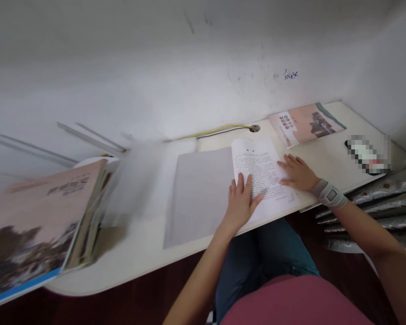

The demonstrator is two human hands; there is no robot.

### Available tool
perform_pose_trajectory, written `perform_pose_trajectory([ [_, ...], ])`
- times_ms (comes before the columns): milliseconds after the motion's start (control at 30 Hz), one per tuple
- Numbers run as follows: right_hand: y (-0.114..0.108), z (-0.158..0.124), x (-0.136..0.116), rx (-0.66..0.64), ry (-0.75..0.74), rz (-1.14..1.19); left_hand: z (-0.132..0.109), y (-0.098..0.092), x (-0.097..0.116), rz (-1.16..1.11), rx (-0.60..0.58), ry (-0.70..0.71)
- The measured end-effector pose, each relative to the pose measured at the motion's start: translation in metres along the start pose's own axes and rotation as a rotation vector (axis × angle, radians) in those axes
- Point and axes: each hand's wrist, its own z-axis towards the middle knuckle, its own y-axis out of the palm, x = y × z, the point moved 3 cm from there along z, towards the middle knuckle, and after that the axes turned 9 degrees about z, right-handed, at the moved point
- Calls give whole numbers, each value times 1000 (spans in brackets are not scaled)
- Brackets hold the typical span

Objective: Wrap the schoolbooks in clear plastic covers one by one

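Note:
An open book (223, 180) lies on the white desk (145, 257) in front of me, its left page blank grey and its right page printed with text. My left hand (240, 201) rests flat on the lower part of the printed page, fingers spread. At the page's right edge my right hand (297, 174) lies flat too, with a grey watch on its wrist. Neither hand grips anything.
A pink-covered textbook (306, 123) lies at the desk's far right corner. A stack of similar books (40, 225) sits at the left edge, blurred. A yellow cable (216, 131) runs along the wall to a desk hole. A blurred-out object (368, 153) lies at the right.

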Motion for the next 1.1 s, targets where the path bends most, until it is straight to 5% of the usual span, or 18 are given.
perform_pose_trajectory([
  [167,0,1,1,-18,2,11,-1,6,16,79,29,2],
  [533,1,0,2,6,-7,1,6,5,15,141,55,15],
  [833,1,0,2,16,-17,-16,15,-5,22,-10,-67,68],
  [933,4,-2,5,57,-37,-23,12,-18,-1,-96,-31,49],
  [1100,5,-2,15,105,-62,-14,-18,-43,-85,98,153,-264],
])
